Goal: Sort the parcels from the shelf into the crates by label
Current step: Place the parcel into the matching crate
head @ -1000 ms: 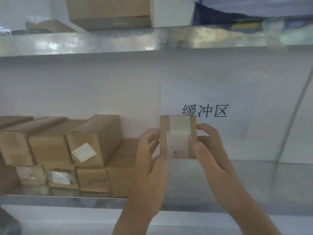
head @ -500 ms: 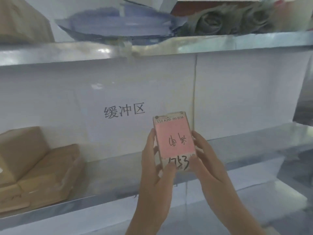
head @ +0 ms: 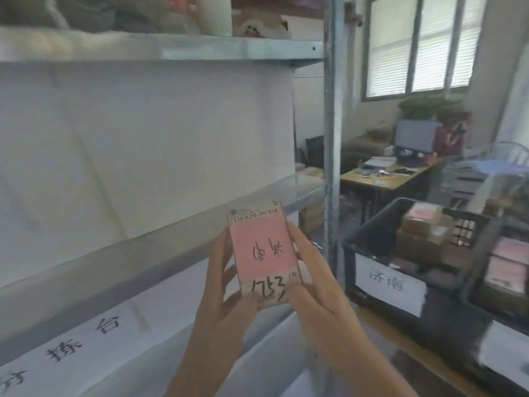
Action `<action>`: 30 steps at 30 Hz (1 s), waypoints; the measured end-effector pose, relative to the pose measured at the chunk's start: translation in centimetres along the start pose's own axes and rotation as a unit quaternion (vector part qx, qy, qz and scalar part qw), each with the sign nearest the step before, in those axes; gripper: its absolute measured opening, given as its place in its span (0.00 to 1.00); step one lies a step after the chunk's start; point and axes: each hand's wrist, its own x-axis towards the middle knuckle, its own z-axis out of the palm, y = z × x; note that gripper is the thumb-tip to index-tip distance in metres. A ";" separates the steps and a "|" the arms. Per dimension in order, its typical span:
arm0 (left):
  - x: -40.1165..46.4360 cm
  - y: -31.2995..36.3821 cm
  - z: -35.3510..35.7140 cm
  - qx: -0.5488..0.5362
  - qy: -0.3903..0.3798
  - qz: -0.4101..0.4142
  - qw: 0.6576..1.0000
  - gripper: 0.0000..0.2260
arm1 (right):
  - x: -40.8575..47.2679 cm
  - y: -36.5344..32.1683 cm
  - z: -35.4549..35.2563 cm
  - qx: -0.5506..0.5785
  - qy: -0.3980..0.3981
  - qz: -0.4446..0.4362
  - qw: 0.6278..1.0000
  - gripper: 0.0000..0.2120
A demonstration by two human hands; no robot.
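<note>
- My left hand grips the left side of one small parcel: thumb curled over the lower front, fingers wrapped behind.
- My right hand grips the opposite side in the same fashion, thumb on the lower front corner. Neither hand is open; both are closed round the parcel.
- The parcel is held upright between the hands, clear of the shelf, with its pink label turned to me. Handwriting and a printed code are legible on it; the characters appear inverted.
- Just to the right stands a black crate bearing a white tag. It already contains several parcels, some with pink labels.
- A second crate sits beside it, further right, also holding pink-labelled parcels.
- Assessment: sorting is partly done, as the crates are part filled. This parcel is picked and under label check; it is not yet placed.
- Remaining: match the label to a crate tag and deposit it. How many parcels remain on the shelf cannot be determined from this view.
</note>
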 end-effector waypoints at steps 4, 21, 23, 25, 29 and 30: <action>3.4 -3.5 6.2 -0.023 -0.040 -0.027 0.999 0.34 | -1.1 2.1 -6.1 -0.015 0.059 0.045 0.997 0.37; 19.9 -17.2 21.8 -0.079 -0.232 -0.070 0.967 0.36 | 9.0 14.8 -18.1 -0.124 0.278 0.198 0.932 0.34; 22.3 -18.7 22.5 -0.073 -0.257 -0.077 0.961 0.39 | 11.0 16.0 -18.7 -0.140 0.299 0.201 0.922 0.34; 24.3 -20.1 23.3 -0.080 -0.277 -0.091 0.953 0.39 | 12.6 17.6 -19.5 -0.146 0.313 0.209 0.915 0.33; 27.2 -21.5 25.2 -0.118 -0.314 -0.130 0.933 0.36 | 15.2 20.2 -21.6 -0.179 0.346 0.229 0.892 0.41; 27.8 -22.0 25.9 -0.118 -0.320 -0.134 0.930 0.34 | 15.8 20.9 -22.4 -0.188 0.351 0.235 0.887 0.44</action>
